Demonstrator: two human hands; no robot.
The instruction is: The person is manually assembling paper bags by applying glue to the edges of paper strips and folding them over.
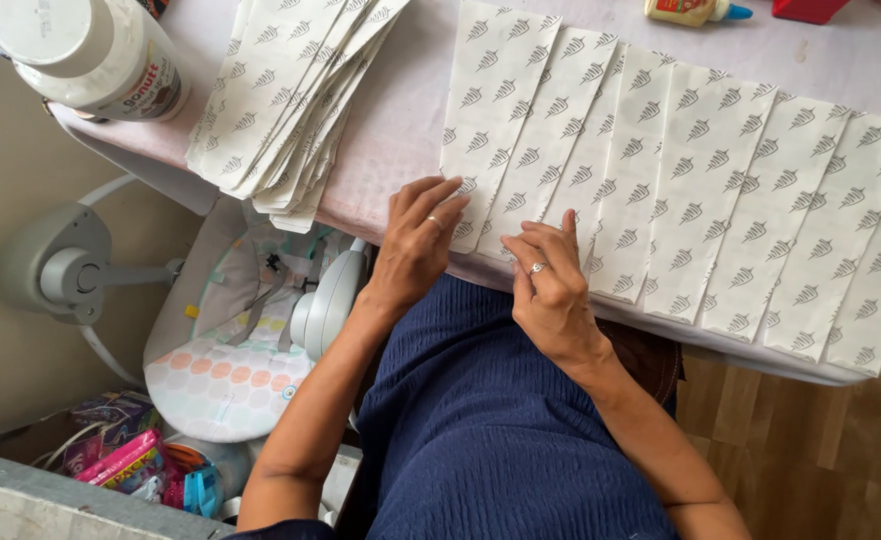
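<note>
White paper bags (661,180) printed with small grey leaf marks are lying fanned in an overlapping row along the near edge of the pale pink tabletop (401,110), running from the middle out toward 3 o'clock. The left hand (416,250) is resting flat on the bottom corner of the leftmost bag in the row, fingers stretched out and pressing down, so its grip is wide and holding nothing. The right hand (551,285), just beside it at 3 o'clock, is curling its fingers at the lower edge of the next bag; whether it is actually pinching the paper or only pushing on it, I cannot tell. Each hand is wearing a ring. A second, looser stack of bags (286,100) is sitting at 10 o'clock from the hands, well apart from the row. A white jar (86,50) with a white lid is standing at the tabletop's far left corner, and a glue bottle (691,10) with a blue tip is lying at the far edge toward 1 o'clock. Below the tabletop, at 8 o'clock, a baby bouncer seat (231,370) is standing on the floor.
</note>
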